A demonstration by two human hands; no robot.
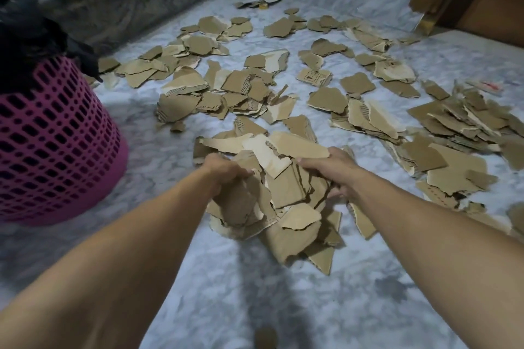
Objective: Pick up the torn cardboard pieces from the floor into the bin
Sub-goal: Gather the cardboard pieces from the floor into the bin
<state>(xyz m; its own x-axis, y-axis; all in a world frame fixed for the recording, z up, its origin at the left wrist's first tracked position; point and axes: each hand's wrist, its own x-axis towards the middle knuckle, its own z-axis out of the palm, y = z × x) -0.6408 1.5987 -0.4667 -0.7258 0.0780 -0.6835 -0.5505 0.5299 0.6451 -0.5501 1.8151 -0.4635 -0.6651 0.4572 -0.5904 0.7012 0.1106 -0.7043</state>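
both hands are in the middle of the frame w/ a bundle of torn cardboard pieces (pixel 283 193) squeezed between them. left hand (pixel 224 173) has its fingers curled into the left side of the bundle, gripping it; right hand (pixel 334 173) clamps the right side, thumb on top & fingers wrapped under, tho the fingertips themselves are hidden by the card. the bundle hangs just above the marble floor (pixel 340 306), lower scraps dangling loose. the pink mesh bin (pixel 56 144) w/ a black liner bag (pixel 25 25) stands to the left, near but apart from the hands. lots more scraps (pixel 215 85) lie spread over the floor beyond, plus a thick drift on the right (pixel 459 127), so the job looks barely begun. handling-wise: the stuff is prob light, stiff-ish corrugated sheet, flat & smooth-faced, so pieces will likely slide over each other & slip out the bottom of a loose stack. best hold is prob what's shown, pressing inward from both sides w/ fingers hooked under the lowest layers, not pinching top edges. ragged torn edges catch on each other, which helps a bit. the outer dangling bits are the ones likely to drop on the swing over to the bin.
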